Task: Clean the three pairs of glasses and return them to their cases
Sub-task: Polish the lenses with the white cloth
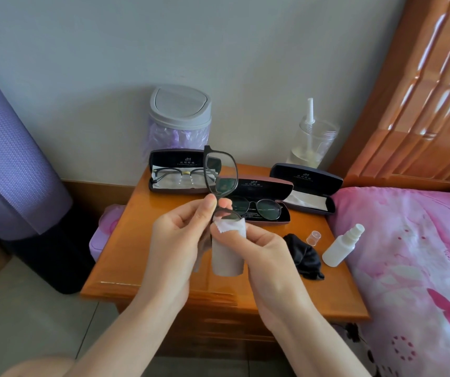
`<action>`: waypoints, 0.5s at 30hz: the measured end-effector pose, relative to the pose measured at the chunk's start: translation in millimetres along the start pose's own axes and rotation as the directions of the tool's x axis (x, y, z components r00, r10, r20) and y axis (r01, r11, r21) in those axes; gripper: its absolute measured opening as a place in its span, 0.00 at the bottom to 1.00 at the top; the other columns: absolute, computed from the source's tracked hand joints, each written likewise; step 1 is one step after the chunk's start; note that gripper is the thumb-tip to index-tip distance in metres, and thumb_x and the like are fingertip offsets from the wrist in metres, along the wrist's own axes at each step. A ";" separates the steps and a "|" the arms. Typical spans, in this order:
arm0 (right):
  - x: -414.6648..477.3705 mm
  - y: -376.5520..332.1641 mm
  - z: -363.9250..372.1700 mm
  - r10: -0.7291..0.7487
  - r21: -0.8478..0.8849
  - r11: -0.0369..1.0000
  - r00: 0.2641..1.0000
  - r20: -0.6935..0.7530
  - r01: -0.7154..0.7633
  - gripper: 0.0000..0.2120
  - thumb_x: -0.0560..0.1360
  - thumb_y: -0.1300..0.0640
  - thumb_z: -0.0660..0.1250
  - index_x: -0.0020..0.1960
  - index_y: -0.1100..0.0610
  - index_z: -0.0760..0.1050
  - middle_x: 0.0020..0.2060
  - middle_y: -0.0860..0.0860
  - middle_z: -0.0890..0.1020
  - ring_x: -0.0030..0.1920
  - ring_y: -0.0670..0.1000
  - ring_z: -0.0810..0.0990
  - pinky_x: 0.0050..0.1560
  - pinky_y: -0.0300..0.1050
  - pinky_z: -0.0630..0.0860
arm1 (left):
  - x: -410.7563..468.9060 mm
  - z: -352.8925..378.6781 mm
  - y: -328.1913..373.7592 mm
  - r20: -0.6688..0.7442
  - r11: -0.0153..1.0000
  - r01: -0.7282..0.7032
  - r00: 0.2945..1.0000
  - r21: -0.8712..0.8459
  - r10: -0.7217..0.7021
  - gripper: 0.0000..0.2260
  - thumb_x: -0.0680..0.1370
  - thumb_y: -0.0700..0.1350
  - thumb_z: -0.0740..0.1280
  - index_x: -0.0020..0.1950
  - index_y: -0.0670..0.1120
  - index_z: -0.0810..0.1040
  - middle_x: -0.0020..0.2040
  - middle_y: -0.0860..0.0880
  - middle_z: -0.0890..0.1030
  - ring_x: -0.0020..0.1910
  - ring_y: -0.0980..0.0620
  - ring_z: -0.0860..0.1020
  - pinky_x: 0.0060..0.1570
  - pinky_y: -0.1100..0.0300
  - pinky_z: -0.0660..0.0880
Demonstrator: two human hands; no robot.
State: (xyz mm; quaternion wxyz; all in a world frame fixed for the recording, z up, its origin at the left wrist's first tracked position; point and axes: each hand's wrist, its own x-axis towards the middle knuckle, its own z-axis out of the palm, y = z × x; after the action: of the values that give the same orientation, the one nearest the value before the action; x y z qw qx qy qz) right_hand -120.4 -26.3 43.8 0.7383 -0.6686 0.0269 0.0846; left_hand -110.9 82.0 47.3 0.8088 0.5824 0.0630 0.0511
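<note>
Against a pale grey wall, a glossy orange-brown wooden worktop (128, 240) stands between a rolled purple exercise mat (8, 148) on the left and a bed with a pink floral sheet (409, 254) on the right. The bed's ribbed wooden headboard (422, 91) rises behind it.

At the back of the worktop stand a small grey swing-lid bin with a lilac liner (180, 118) and a clear plastic bottle with a long white nozzle (311, 140). In front of them lie three open dark hard cases. The left case (169, 159) holds half-rim glasses (183, 174) on a pale cloth. The middle case (270, 186), partly hidden behind the raised hands, holds round thin-rimmed glasses (259, 208). The right case (305, 178) holds only a folded white cloth (305, 200). Near the bed-side edge lie a crumpled black cloth (306, 257), a small clear cap (314, 238) and a white spray bottle (341, 246) on its side.

Above the middle of the worktop, the dark rectangular-framed glasses (219, 172) are held on end, one lens above the other. The left hand (180, 235) pinches the frame near the bridge between thumb and forefinger. The right hand (262, 248) grips a white lens cloth (229, 240) wrapped round the lower lens.
</note>
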 end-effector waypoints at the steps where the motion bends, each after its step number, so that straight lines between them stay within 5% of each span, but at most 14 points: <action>1: -2.1 1.3 -0.8 -0.002 -0.034 0.999 1.000 0.009 0.002 0.10 0.71 0.52 0.71 0.47 0.58 0.84 0.42 0.54 0.84 0.39 0.44 0.79 0.38 0.32 0.75 | 1.3 -1.3 0.6 -0.008 1.000 0.003 1.000 -0.013 -0.003 0.11 0.69 0.52 0.65 0.41 0.47 0.84 0.35 0.50 0.85 0.35 0.57 0.83 0.31 0.64 0.77; 7: -10.0 6.1 -7.8 0.002 -0.096 0.995 0.999 0.038 0.002 0.08 0.69 0.54 0.72 0.46 0.55 0.84 0.40 0.52 0.85 0.38 0.42 0.79 0.38 0.30 0.75 | 4.9 -5.7 -0.5 -0.011 0.999 0.013 1.000 -0.034 -0.013 0.10 0.67 0.52 0.66 0.40 0.49 0.84 0.43 0.50 0.86 0.47 0.56 0.84 0.51 0.58 0.77; 13: 0.4 -1.2 -6.8 -0.008 -0.047 0.999 1.000 0.017 0.009 0.11 0.68 0.52 0.72 0.45 0.58 0.84 0.40 0.52 0.85 0.39 0.44 0.80 0.37 0.33 0.76 | 1.6 -1.7 1.7 0.056 1.000 -0.005 0.998 0.019 0.004 0.12 0.69 0.52 0.64 0.41 0.47 0.84 0.34 0.50 0.85 0.34 0.57 0.83 0.30 0.66 0.77; 15: 5.9 -6.4 -8.0 -0.016 -0.007 1.000 1.000 0.002 0.016 0.14 0.66 0.49 0.72 0.45 0.58 0.84 0.40 0.51 0.84 0.41 0.46 0.81 0.39 0.35 0.76 | 0.0 -0.7 3.0 0.087 1.000 -0.011 0.996 0.013 0.010 0.12 0.70 0.50 0.64 0.43 0.45 0.83 0.34 0.49 0.85 0.34 0.57 0.82 0.30 0.67 0.77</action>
State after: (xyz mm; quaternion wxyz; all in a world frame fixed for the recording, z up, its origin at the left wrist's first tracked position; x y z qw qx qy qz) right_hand -113.0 -34.4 48.4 0.7367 -0.6712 0.0206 0.0796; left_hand -111.0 83.5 49.9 0.8067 0.5898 0.0250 0.0293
